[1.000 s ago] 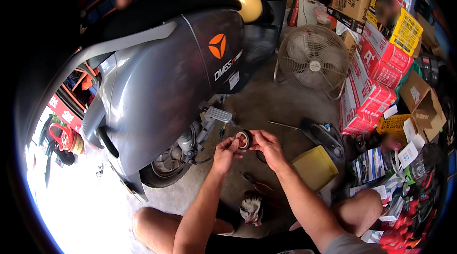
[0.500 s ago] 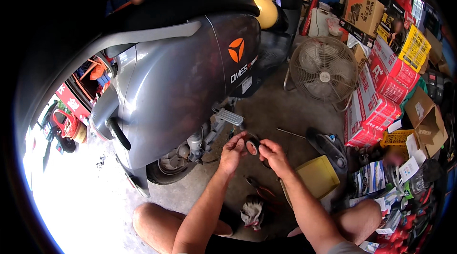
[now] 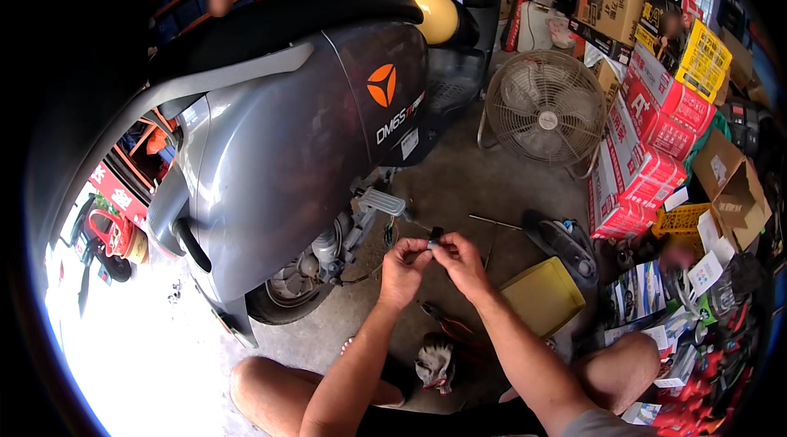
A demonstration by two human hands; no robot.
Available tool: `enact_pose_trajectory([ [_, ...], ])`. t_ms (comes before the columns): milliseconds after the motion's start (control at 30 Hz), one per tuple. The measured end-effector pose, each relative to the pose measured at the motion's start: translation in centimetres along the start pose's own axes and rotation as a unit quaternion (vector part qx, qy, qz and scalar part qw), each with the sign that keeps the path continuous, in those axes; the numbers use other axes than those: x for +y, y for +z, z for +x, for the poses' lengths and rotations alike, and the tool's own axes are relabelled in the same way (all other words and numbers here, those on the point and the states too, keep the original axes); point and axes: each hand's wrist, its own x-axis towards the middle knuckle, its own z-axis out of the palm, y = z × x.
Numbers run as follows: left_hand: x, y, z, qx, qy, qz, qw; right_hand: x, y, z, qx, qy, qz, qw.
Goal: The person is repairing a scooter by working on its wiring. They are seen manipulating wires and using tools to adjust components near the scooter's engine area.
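Note:
My left hand (image 3: 403, 271) and my right hand (image 3: 461, 265) meet fingertip to fingertip in front of the scooter's footrest. Both are closed in a pinch on black tape (image 3: 436, 234), of which a small dark piece shows above the fingers. A bluish-grey bit shows between the thumbs; what it is I cannot make out. Whether the whole roll is still in my fingers is hidden. Left of my hands stands a grey scooter (image 3: 287, 158), its footrest (image 3: 383, 202) folded out and a few thin wires (image 3: 389, 232) hanging below it.
Pliers (image 3: 447, 320) and a dirty glove (image 3: 434, 365) lie on the floor between my legs. A yellow tray (image 3: 543, 298), a dark scooter part (image 3: 561, 248) and a thin rod (image 3: 494, 222) lie to the right. Beyond are a floor fan (image 3: 545, 113) and stacked red boxes (image 3: 648, 150).
The tape roll, plainly seen in my right hand before, is now mostly hidden. My hands have drawn together, thumbs meeting. The view has shifted slightly to the right.

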Motion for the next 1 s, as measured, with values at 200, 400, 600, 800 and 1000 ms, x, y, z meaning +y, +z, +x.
enact_pose_trajectory([
  [200,0.8,0.5,-0.1,0.051,0.054,0.073,0.995,-0.5,0.2,-0.4,0.054,-0.104,-0.177,0.977],
  [400,2.8,0.9,-0.7,0.075,0.141,0.24,0.957,-0.4,0.7,-0.8,0.039,-0.146,-0.255,0.955],
  [600,1.0,0.2,-1.1,0.073,0.112,0.263,0.955,0.7,0.2,-0.9,-0.008,-0.102,-0.255,0.962],
  [800,-1.3,0.0,-1.4,0.069,0.126,0.281,0.949,2.5,-0.2,-1.2,-0.065,-0.034,-0.237,0.969],
  [1000,-2.2,0.0,-2.1,0.072,0.111,0.282,0.95,3.4,-0.2,-1.7,-0.073,0.045,-0.3,0.95],
])
